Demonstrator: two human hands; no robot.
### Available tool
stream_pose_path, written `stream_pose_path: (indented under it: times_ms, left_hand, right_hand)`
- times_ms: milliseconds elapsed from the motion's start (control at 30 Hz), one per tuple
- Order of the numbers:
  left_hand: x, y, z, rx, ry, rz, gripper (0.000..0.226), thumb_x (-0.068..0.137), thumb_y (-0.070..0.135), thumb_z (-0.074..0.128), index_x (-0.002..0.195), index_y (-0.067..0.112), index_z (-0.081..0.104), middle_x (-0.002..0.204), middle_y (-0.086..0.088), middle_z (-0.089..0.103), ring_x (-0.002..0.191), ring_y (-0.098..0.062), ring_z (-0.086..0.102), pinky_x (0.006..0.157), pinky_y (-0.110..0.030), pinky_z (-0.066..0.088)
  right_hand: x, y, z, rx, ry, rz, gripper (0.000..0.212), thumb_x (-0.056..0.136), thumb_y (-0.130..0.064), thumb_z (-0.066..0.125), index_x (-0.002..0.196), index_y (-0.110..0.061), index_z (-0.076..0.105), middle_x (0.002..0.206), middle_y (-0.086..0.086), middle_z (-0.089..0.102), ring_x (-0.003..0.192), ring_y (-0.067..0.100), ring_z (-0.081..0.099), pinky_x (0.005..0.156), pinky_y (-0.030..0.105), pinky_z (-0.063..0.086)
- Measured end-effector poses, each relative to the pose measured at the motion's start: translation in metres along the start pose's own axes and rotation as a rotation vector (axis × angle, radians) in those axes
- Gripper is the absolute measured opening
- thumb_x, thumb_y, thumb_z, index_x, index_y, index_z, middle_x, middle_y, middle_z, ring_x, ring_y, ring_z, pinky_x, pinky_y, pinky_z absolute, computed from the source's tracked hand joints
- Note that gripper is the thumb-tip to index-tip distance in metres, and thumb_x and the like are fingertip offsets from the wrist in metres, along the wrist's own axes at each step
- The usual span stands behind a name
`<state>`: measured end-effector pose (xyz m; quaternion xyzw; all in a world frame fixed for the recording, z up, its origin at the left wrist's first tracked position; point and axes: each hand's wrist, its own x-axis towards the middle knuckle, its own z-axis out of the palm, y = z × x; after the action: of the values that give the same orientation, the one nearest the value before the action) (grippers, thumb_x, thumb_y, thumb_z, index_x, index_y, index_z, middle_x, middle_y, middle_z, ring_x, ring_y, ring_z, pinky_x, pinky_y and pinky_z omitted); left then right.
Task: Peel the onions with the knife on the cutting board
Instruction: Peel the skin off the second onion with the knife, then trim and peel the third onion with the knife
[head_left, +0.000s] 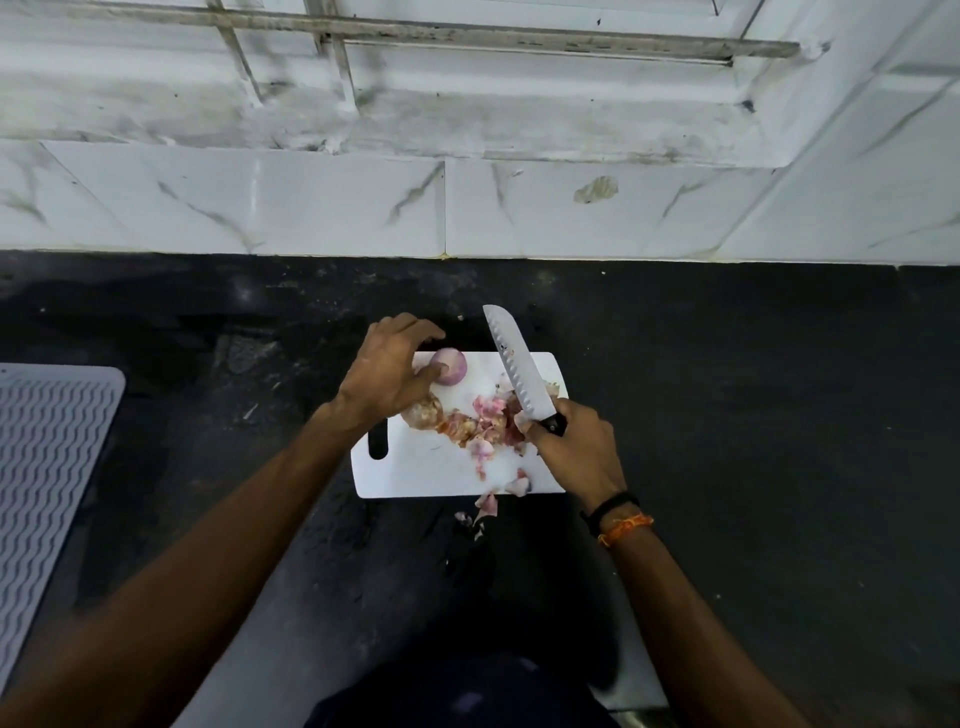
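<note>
Fingers of the left hand (390, 368) curl loosely over a peeled onion (450, 366) at the far left corner of the white cutting board (426, 470); the thumb tip touches the onion's near side, while the other fingertips arch above it, and whether they touch it cannot be told. That hand covers part of the onion and most of a second, brown-skinned onion (422, 413) lying just under the wrist, so little of this one can be made out. The right hand (579, 447) grips the black handle of the knife (517, 366), fingers wrapped tight round it and hiding nearly all the handle; the dimpled blade tilts up and away, its tip out past the board's far edge. Where the heel of the blade meets the pile of onion skins (485, 423) is hard to read. Those pink and papery scraps lie in the middle of the board, and a few more scraps (480, 512) have spilled over its near edge onto the counter. Two bands, one black and one orange, circle the right wrist.

The board lies on a dark, mottled countertop (753, 415) smeared with pale marks. At the left edge a grey ribbed mat (49, 462) is cut off by the frame. Behind the counter runs a white marble-veined tiled wall (337, 208), with a stained sill and grimy window bars (332, 57) above
</note>
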<state>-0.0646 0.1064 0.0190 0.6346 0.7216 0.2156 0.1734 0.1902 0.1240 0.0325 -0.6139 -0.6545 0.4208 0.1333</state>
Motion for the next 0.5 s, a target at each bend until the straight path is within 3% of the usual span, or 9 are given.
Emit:
stream_pose_path:
  times_ms: [100, 167, 267, 500]
  left_hand:
    - [-0.026, 0.005, -0.003, -0.020, -0.023, -0.040, 0.043, 0.082, 0.033, 0.079, 0.119, 0.017, 0.065, 0.119, -0.006, 0.060, 0.106, -0.022, 0.049, 0.086, -0.044, 0.050]
    - [-0.039, 0.008, 0.000, 0.038, -0.100, -0.070, 0.056, 0.078, 0.042, 0.081, 0.125, 0.018, 0.062, 0.124, -0.006, 0.059, 0.112, -0.026, 0.049, 0.088, -0.046, 0.051]
    - [-0.049, 0.013, 0.006, 0.133, -0.149, -0.074, 0.069, 0.077, 0.050, 0.079, 0.135, 0.022, 0.055, 0.132, -0.004, 0.055, 0.120, -0.030, 0.049, 0.088, -0.046, 0.050]
    - [-0.051, 0.020, 0.012, 0.266, -0.100, -0.050, 0.046, 0.081, 0.032, 0.075, 0.124, 0.020, 0.061, 0.125, -0.004, 0.058, 0.111, -0.029, 0.051, 0.076, -0.039, 0.048]
  right_hand:
    - [-0.007, 0.001, 0.005, 0.017, -0.016, 0.014, 0.026, 0.094, -0.037, 0.064, 0.115, -0.022, 0.068, 0.092, -0.005, 0.069, 0.083, 0.014, 0.065, 0.076, 0.034, 0.056]
    - [-0.013, 0.003, 0.009, 0.015, -0.029, 0.005, 0.018, 0.097, -0.033, 0.057, 0.103, -0.018, 0.066, 0.084, -0.001, 0.068, 0.074, 0.017, 0.064, 0.069, 0.039, 0.056]
    - [-0.026, 0.010, 0.011, -0.048, -0.008, -0.062, 0.016, 0.099, -0.024, 0.054, 0.085, -0.016, 0.058, 0.076, 0.001, 0.062, 0.067, 0.019, 0.059, 0.056, 0.031, 0.045]
    - [-0.057, 0.038, 0.002, -0.174, 0.016, -0.140, 0.010, 0.099, -0.022, 0.057, 0.092, -0.016, 0.062, 0.076, -0.005, 0.060, 0.064, 0.010, 0.056, 0.055, 0.021, 0.036]
